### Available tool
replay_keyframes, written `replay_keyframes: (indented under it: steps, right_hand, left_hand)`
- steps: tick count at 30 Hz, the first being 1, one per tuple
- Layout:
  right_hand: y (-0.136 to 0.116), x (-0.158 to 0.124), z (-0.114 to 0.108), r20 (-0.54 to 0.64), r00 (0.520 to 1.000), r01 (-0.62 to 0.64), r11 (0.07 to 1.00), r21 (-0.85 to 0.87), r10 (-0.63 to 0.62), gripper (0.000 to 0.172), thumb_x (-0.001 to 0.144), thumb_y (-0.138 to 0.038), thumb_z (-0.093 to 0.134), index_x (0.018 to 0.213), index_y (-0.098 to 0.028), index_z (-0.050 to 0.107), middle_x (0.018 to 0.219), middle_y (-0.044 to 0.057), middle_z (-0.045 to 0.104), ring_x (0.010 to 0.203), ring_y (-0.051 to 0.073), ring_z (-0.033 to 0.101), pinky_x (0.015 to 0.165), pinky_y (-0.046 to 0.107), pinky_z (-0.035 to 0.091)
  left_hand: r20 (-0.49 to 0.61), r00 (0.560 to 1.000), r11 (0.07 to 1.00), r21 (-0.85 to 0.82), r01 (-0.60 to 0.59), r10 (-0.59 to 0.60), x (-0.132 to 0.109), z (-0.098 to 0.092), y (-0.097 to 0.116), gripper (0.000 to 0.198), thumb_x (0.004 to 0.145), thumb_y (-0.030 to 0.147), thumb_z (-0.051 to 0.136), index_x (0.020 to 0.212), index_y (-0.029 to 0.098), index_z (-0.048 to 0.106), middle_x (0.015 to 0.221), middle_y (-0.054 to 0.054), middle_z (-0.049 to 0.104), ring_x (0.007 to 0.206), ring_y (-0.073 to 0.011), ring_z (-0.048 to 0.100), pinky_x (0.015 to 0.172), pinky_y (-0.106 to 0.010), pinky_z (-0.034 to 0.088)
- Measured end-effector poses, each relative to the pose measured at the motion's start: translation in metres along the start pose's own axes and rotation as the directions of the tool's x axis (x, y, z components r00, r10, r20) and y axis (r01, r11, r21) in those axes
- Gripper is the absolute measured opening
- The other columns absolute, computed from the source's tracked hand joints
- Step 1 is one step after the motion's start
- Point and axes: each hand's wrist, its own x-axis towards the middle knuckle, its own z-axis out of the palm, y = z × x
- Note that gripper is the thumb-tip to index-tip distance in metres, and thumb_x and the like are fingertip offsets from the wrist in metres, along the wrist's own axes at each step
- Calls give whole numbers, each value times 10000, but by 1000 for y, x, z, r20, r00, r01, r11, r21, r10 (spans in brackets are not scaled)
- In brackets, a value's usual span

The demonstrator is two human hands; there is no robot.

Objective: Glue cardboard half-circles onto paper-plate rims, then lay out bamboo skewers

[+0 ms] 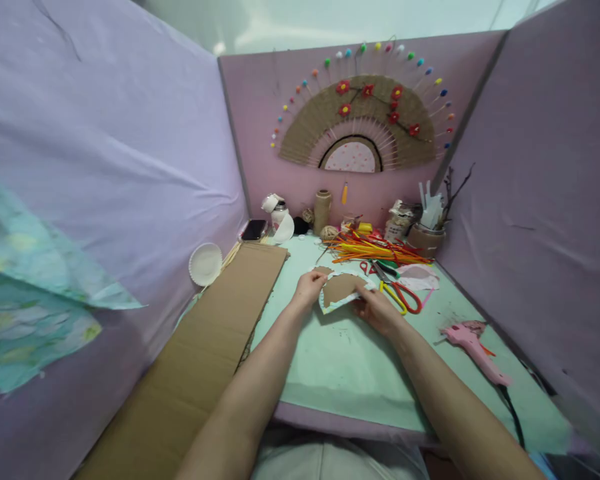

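Between my hands is a half-round cardboard piece [341,289], brown in the middle with white-and-pale fabric folded over its edge. My left hand [311,287] pinches it at the left side. At its right side, the fingers of my right hand [376,308] are closed on the edge. Just behind it shows another bit of brown cardboard [323,271], partly hidden. To the right of the piece lie scissors [401,297] with red and yellow handles, and pliers [386,269] with dark green handles.
A pink glue gun [475,348] with a black cord rests at right. Long cardboard [215,333] covers the left side. Orange and yellow strips [375,249], twine [322,212], jars and a phone [254,230] stand behind. A woven fan [313,127] is pinned to the back wall.
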Motion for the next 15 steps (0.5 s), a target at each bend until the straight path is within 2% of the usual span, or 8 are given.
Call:
replay_keyframes:
  steps: [2, 4, 6, 8, 11, 13, 15]
  right_hand:
    - [-4, 0, -6, -62, 992, 106, 987, -121, -114, 303, 716, -397, 724, 929, -210, 615, 775, 7, 669, 554, 111, 575, 437, 203, 415]
    - [-6, 1, -12, -43, 982, 160, 928, -337, -185, 350, 672, -399, 728, 943, -199, 632, 732, -2, 654, 534, 115, 547, 440, 218, 390]
    - [-5, 1, -15, -3, 978, 172, 820, -547, -207, 356, 662, -394, 702, 943, -185, 642, 663, -17, 623, 506, 120, 518, 455, 237, 382]
    - [-2, 2, -18, 35, 975, 180, 691, -700, -219, 317, 682, -396, 660, 908, -176, 647, 629, -17, 611, 509, 132, 518, 490, 258, 394]
    - [1, 6, -22, 84, 952, 221, 475, -852, -294, 268, 724, -407, 608, 853, -176, 654, 711, 34, 668, 638, 184, 597, 595, 291, 429]
    - [4, 10, -26, 120, 921, 255, 344, -904, -370, 277, 749, -429, 584, 837, -179, 662, 813, 74, 696, 762, 223, 630, 671, 313, 445]
    - [7, 14, -29, 155, 897, 277, 254, -927, -414, 312, 766, -451, 569, 863, -174, 673, 905, 106, 699, 846, 248, 636, 722, 328, 455]
  left_hand:
    - [4, 1000, 994, 106, 4, -5, -5, -6, 1, 171, 783, 260, 601, 765, 121, 698, 795, -67, 700, 779, -178, 608, 766, -296, 461]
    - [18, 1000, 977, 211, 12, -16, -11, -11, 4, 153, 776, 236, 595, 752, 129, 702, 812, -68, 705, 807, -191, 616, 791, -306, 460]
    - [13, 1000, 957, 289, 23, -28, -20, -14, 9, 154, 769, 233, 606, 823, 132, 709, 896, -90, 709, 878, -216, 624, 833, -326, 455]
    - [-7, 1000, 908, 419, 7, -4, -30, -18, 17, 263, 761, 263, 636, 986, 139, 692, 1047, -125, 682, 1003, -252, 606, 900, -351, 436]
    - [20, 997, 683, 727, -69, 79, -44, -31, 37, 429, 787, 365, 631, 1173, 177, 612, 1200, -148, 606, 1152, -282, 541, 978, -384, 405]
    - [47, 996, 529, 845, -79, 73, -53, -46, 51, 455, 799, 399, 620, 1201, 189, 583, 1255, -153, 568, 1212, -300, 496, 1014, -429, 382]
    - [59, 998, 419, 906, -59, 12, -62, -65, 62, 517, 796, 425, 617, 1256, 206, 530, 1338, -163, 506, 1276, -331, 434, 1034, -514, 351]
